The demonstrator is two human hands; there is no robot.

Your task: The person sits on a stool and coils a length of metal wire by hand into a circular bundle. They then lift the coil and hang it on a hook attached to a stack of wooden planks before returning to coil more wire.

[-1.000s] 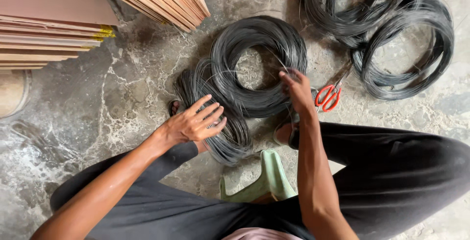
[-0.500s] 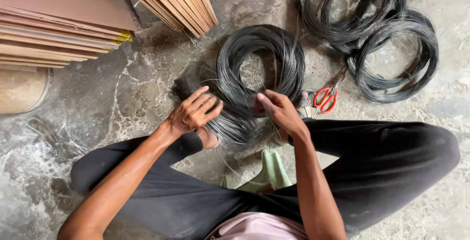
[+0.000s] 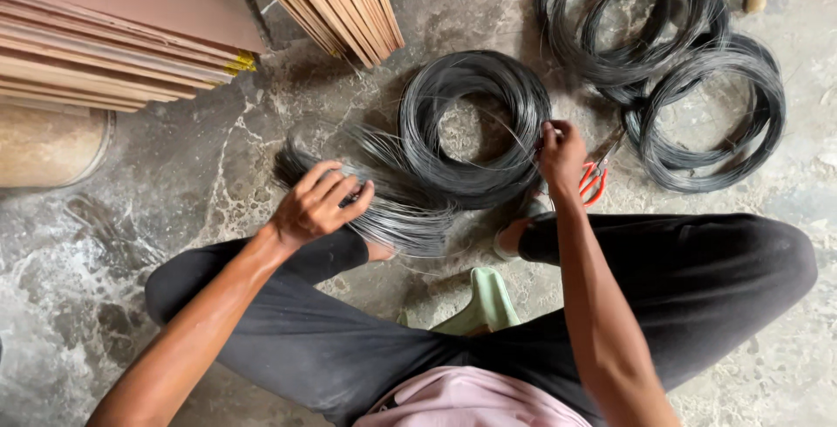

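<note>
Head view: left hand is pressed together on a cut wire bundle on the floor; right hand pinches a strand at the wire coil, apparently drawing wire; next calls for steady pulling.

dark wire coil, flat on floor

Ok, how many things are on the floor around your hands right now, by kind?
Round coils of dark steel wire: 3, one centre, two overlapping at upper right
Loose bundle of cut dark wire under the left hand: 1
Red-handled scissors beside the right hand: 1
Stacks of wooden boards: 2
Total: 7
</note>
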